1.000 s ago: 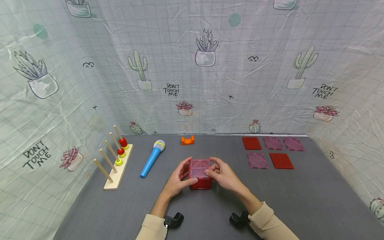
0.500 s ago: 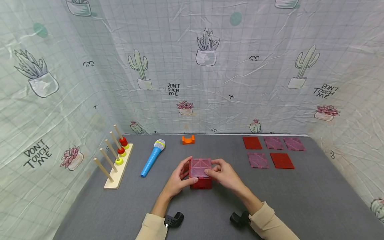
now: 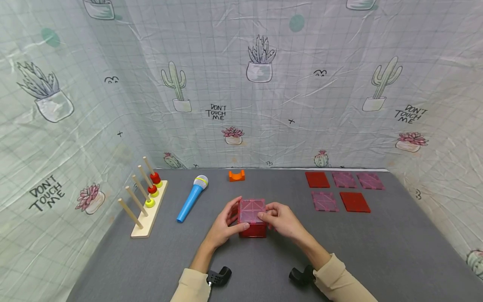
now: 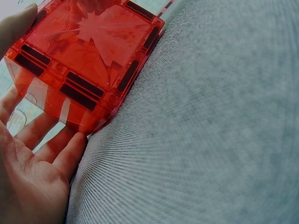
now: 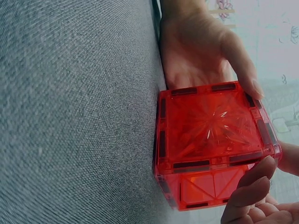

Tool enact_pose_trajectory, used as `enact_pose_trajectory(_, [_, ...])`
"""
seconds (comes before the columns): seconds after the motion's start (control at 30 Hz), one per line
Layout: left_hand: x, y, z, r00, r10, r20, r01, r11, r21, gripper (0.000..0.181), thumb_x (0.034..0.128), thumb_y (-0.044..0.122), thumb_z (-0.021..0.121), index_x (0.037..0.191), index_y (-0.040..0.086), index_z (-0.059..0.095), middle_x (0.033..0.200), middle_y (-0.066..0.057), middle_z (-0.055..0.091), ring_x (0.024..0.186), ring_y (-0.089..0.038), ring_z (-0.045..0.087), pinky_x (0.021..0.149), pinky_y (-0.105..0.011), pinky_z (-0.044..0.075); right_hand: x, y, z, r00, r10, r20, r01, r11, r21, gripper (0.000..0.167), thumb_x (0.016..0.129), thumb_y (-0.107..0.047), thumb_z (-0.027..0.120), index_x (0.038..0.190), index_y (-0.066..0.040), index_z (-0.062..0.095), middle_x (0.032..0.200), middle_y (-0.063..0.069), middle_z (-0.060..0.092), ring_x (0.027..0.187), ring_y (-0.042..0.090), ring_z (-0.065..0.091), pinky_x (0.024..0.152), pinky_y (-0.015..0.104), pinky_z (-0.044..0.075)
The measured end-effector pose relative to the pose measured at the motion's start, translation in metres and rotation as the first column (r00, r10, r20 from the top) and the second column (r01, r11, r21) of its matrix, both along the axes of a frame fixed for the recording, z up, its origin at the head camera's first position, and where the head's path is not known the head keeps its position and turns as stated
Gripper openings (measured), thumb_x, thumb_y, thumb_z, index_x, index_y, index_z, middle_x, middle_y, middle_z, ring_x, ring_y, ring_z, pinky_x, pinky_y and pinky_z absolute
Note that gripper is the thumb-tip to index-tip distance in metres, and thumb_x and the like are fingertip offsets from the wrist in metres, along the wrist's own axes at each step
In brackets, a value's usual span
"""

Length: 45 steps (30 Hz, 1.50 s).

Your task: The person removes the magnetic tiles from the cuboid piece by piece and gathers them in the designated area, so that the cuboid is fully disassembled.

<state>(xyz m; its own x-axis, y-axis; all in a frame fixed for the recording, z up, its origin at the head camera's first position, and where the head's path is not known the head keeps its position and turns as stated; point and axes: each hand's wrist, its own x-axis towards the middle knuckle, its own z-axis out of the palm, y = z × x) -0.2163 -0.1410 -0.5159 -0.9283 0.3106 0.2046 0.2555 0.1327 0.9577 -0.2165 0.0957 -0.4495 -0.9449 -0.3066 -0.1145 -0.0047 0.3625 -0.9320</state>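
Observation:
A red translucent box of square tiles (image 3: 253,230), with a pinkish top, stands on the grey table between both hands. My left hand (image 3: 222,227) grips it, fingers along the left side and thumb at the near top edge. In the left wrist view that hand's palm (image 4: 35,179) faces the box's clear red wall (image 4: 93,42). My right hand (image 3: 287,222) pinches the top right edge, thumb on top. The right wrist view shows its curled fingers (image 5: 252,196) at a corner of the box (image 5: 210,126).
At the left stand a wooden peg rack (image 3: 152,218) with red and yellow rings and a blue toy microphone (image 3: 190,201). An orange curved piece (image 3: 236,176) is at the back. Several flat red and pink tiles (image 3: 354,202) lie at the back right.
My right hand's index finger has slid from the top's far right corner nearer along the right edge. The left hand and the box have hardly moved.

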Motion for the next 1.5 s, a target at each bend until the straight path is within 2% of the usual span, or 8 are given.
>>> enact_pose_trajectory(0.43, [-0.0015,-0.0006,-0.0006,1.0,-0.012,-0.008,0.012,1.0,0.027,0.08,0.086,0.019,0.076,0.154,0.022,0.036,0.151,-0.012,0.048,0.139,-0.03,0.048,0.114,-0.051,0.041,-0.0017,-0.0004,-0.0051,0.999,0.052,-0.004,-0.052,0.996,-0.074,0.036,0.098,-0.02,0.064,0.117,0.009,0.055,0.076,0.003,0.06,0.065,0.012,0.054,0.055,0.028,0.053])
enact_pose_trajectory(0.6, [-0.0013,-0.0008,-0.0006,1.0,-0.013,-0.003,0.013,1.0,0.022,0.079,0.0862,0.019,0.076,0.154,0.023,0.036,0.151,-0.011,0.049,0.138,-0.029,0.048,0.115,-0.049,0.042,-0.0015,-0.0001,-0.0048,0.999,0.048,0.013,-0.046,0.996,-0.077,0.035,0.097,-0.02,0.066,0.115,0.008,0.055,0.075,0.002,0.059,0.065,0.011,0.055,0.057,0.026,0.053])
enact_pose_trajectory(0.67, [-0.001,-0.0011,-0.0007,1.0,-0.012,-0.001,0.012,1.0,0.02,0.079,0.0864,0.02,0.076,0.154,0.024,0.036,0.151,-0.01,0.049,0.138,-0.029,0.048,0.115,-0.049,0.042,-0.0007,-0.0004,-0.0042,0.999,0.03,0.02,-0.029,0.997,-0.077,0.039,0.096,-0.021,0.067,0.119,0.007,0.054,0.075,0.002,0.059,0.064,0.011,0.055,0.057,0.027,0.053])
enact_pose_trajectory(0.83, [-0.0005,-0.0014,-0.0012,1.0,-0.007,-0.001,0.007,1.0,0.016,0.078,0.0869,0.021,0.075,0.154,0.024,0.036,0.151,-0.01,0.049,0.137,-0.029,0.049,0.115,-0.05,0.042,0.0006,-0.0019,-0.0031,0.999,-0.033,0.038,0.037,0.995,-0.092,0.062,0.091,-0.023,0.074,0.139,0.003,0.043,0.075,0.003,0.062,0.062,0.014,0.055,0.059,0.028,0.053])
enact_pose_trajectory(0.9, [-0.0007,-0.001,-0.0013,1.0,-0.007,0.0,0.007,1.0,0.016,0.078,0.087,0.021,0.075,0.154,0.024,0.036,0.151,-0.01,0.049,0.137,-0.029,0.049,0.115,-0.05,0.042,0.0004,-0.0022,-0.0028,0.999,-0.042,0.034,0.045,0.994,-0.096,0.066,0.091,-0.022,0.074,0.143,0.001,0.04,0.075,0.004,0.062,0.062,0.014,0.055,0.059,0.027,0.053])
enact_pose_trajectory(1.1, [-0.0006,-0.0006,-0.0015,1.0,-0.002,0.004,0.002,1.0,0.009,0.078,0.0867,0.022,0.075,0.154,0.023,0.036,0.151,-0.008,0.049,0.138,-0.028,0.049,0.115,-0.049,0.042,0.0005,-0.0023,-0.0023,1.0,-0.017,-0.003,0.016,0.995,-0.096,0.059,0.093,-0.018,0.071,0.141,0.003,0.045,0.077,0.006,0.062,0.062,0.015,0.054,0.058,0.026,0.053])
enact_pose_trajectory(1.37, [-0.0012,-0.0002,-0.0012,1.0,-0.001,0.005,0.001,1.0,0.018,0.078,0.0862,0.021,0.076,0.154,0.026,0.037,0.15,-0.008,0.05,0.138,-0.028,0.049,0.115,-0.049,0.042,-0.0002,-0.0036,-0.0034,1.0,-0.013,-0.011,0.011,0.994,-0.11,0.057,0.095,-0.016,0.068,0.142,0.004,0.044,0.076,0.005,0.061,0.061,0.014,0.053,0.056,0.024,0.052])
enact_pose_trajectory(1.5, [-0.0012,-0.0001,-0.0013,1.0,-0.001,0.004,0.001,1.0,0.014,0.079,0.0863,0.021,0.076,0.154,0.022,0.036,0.15,-0.008,0.05,0.137,-0.028,0.049,0.115,-0.049,0.042,0.0006,-0.004,-0.0033,1.0,-0.011,-0.013,0.01,0.993,-0.117,0.055,0.096,-0.014,0.066,0.142,0.005,0.043,0.076,0.006,0.06,0.061,0.014,0.053,0.056,0.024,0.053])
